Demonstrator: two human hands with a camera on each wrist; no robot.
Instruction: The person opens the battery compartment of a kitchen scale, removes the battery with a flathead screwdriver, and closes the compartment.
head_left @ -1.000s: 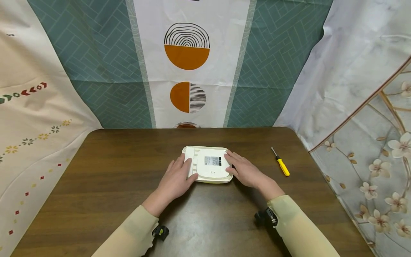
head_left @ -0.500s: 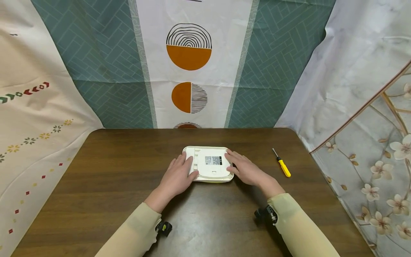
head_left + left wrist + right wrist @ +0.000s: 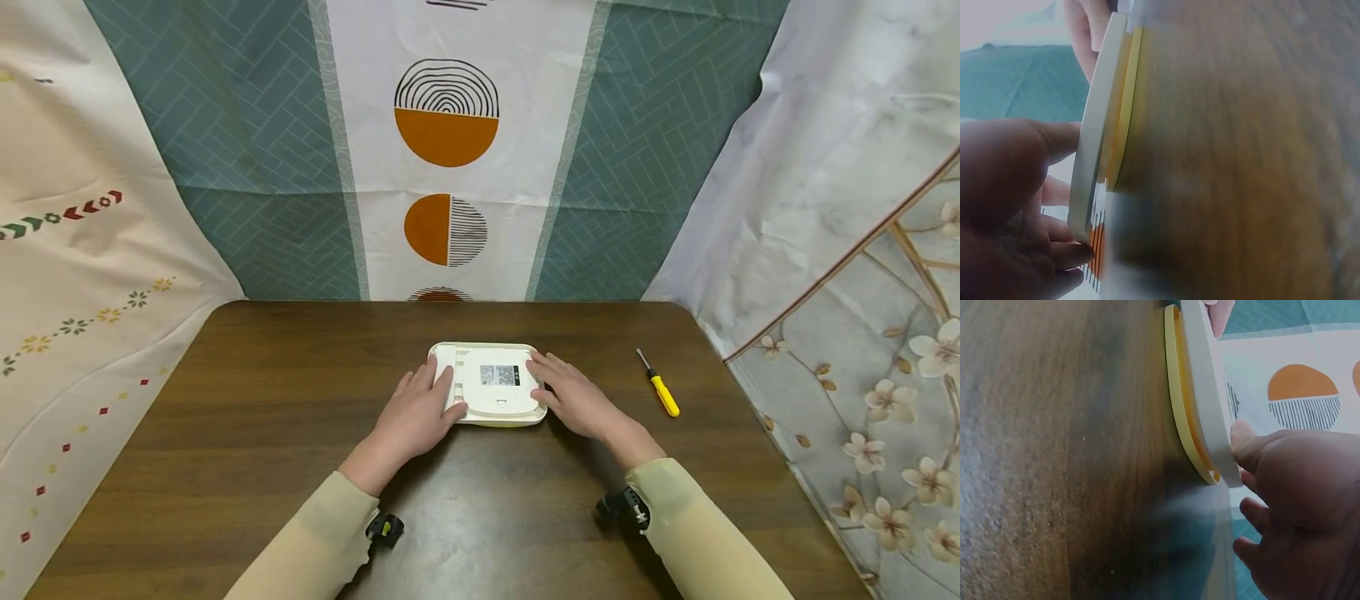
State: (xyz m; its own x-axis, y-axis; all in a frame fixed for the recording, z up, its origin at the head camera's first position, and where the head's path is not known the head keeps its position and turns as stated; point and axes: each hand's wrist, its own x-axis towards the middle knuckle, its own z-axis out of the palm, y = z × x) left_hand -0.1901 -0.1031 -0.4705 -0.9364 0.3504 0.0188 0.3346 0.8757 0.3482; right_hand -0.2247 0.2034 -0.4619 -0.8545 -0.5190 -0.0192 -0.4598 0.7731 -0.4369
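A white, rounded rectangular device [image 3: 480, 400] lies flat on the wooden table, its face with a printed label [image 3: 500, 375] turned up. A strip-like panel runs along its left side. Under the white body, a yellow rim [image 3: 1124, 119] shows in the left wrist view. My left hand [image 3: 415, 410] rests on the device's left side, thumb on the near edge and fingers spread along the side. On the opposite side, my right hand [image 3: 577, 402] touches the right edge with its fingers loosely extended. The right wrist view shows that thumb [image 3: 1244, 440] against the white edge.
A screwdriver [image 3: 664, 397] with a yellow handle lies on the table [image 3: 300, 400] to the right of my right hand. Patterned cloths [image 3: 630, 167] hang behind the table and on both sides. Black wrist cameras [image 3: 386, 529] are strapped to both sleeves.
The head view has shifted slightly. Both hands stay in place on the white device, and the screwdriver lies where it was.
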